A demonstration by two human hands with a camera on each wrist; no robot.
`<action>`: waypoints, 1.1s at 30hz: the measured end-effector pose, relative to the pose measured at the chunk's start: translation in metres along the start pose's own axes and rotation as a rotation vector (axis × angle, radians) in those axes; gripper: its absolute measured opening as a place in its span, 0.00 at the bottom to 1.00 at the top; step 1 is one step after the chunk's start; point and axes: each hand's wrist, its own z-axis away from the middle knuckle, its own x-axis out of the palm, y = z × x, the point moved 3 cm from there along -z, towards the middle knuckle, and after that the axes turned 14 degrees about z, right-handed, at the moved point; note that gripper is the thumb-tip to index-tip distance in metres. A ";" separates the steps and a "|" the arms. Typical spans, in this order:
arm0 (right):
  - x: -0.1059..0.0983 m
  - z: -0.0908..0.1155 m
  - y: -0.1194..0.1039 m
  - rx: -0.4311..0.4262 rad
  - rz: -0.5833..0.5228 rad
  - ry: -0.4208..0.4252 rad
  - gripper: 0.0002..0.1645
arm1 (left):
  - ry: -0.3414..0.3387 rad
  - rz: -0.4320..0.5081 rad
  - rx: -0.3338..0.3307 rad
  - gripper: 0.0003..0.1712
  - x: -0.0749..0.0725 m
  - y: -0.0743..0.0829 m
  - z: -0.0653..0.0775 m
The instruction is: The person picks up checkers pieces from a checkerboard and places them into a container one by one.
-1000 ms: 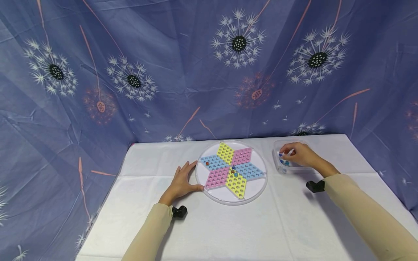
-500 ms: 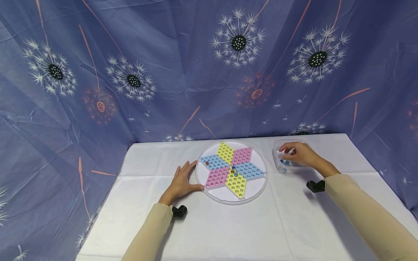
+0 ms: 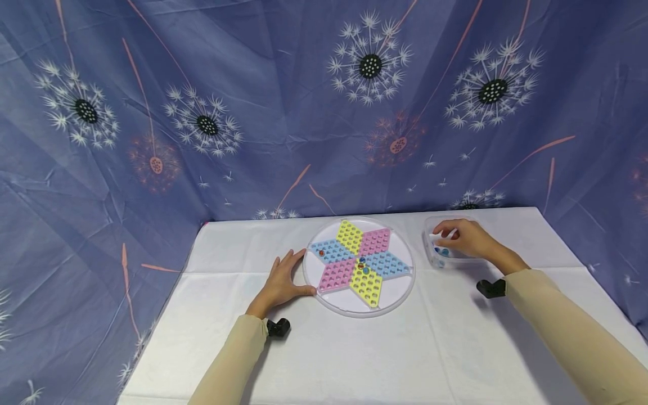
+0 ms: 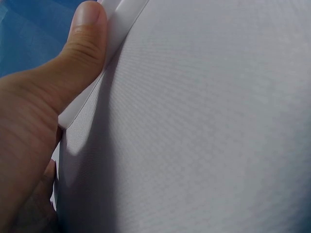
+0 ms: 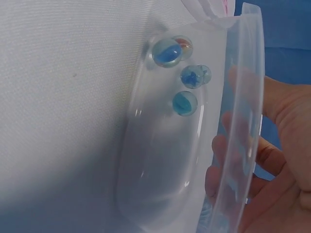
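A round Chinese checkers board [image 3: 331,301] with a yellow, pink and blue star lies mid-table. My left hand [image 3: 280,282] rests against its left rim, fingers spread and fairly straight; in the left wrist view the thumb [image 4: 87,43] lies along the white rim [image 4: 124,19]. My right hand [image 3: 466,237] reaches over a clear plastic box [image 3: 429,256] right of the board. Through the box wall [image 5: 238,126] in the right wrist view, the thumb stands apart from the loosely bent fingers, with no marble between them. Several glass marbles [image 5: 185,103] lie at the box bottom.
A reddish marble [image 3: 321,253] sits on the board's left blue point, and blue marbles [image 3: 365,270] and an orange one sit near its centre. White cloth [image 3: 354,360] covers the table. A purple dandelion-print curtain [image 3: 283,112] hangs behind and at the sides.
A blue marble seen at my right fingertips a second ago no longer shows there, and thumb and forefinger are slightly further apart. My left hand and the board stay put.
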 end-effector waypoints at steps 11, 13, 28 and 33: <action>-0.011 0.003 -0.004 -0.007 0.018 0.038 0.16 | -0.002 0.004 -0.003 0.66 0.001 -0.002 0.002; -0.014 0.004 -0.006 -0.008 0.017 0.040 0.17 | -0.002 0.006 -0.001 0.65 0.001 -0.002 0.002; -0.032 -0.003 -0.048 -0.122 0.008 0.081 0.18 | -0.003 0.002 0.008 0.65 0.001 -0.002 0.000; -0.037 -0.008 -0.066 -0.143 0.011 0.086 0.19 | -0.009 0.000 0.003 0.65 0.000 -0.002 0.000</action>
